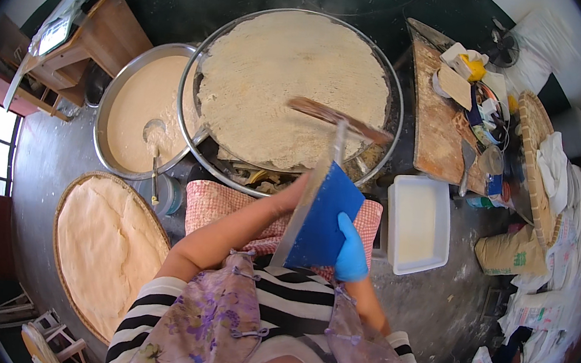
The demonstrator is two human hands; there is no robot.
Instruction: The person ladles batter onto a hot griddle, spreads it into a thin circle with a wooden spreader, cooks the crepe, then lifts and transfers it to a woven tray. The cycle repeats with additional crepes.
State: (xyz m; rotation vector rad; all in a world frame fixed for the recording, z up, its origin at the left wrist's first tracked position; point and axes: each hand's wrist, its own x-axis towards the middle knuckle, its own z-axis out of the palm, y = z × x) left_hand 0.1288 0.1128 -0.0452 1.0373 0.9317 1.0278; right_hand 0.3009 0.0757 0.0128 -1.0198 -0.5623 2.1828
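My right hand (352, 252), in a blue glove, grips the right side of a blue flat board (326, 218) with a pale, scuffed edge, held tilted in front of my body. My left hand (294, 192) is bare and reaches to the board's other side, where its fingers are hidden. Beyond the board's top is a wooden T-shaped spreader (337, 119), slightly blurred, its pale handle running down behind the board. The spreader's bar lies over a large round griddle (186, 91) covered by a thin, pale, rough-surfaced sheet of batter (288, 74).
Left of the griddle stands a metal basin (100, 124) of batter with a ladle (154, 144) in it. A round woven tray (59, 227) of flat sheets lies nearer. At right are a white tub (418, 225), a cluttered wooden board (428, 136) and a paper sack (512, 251).
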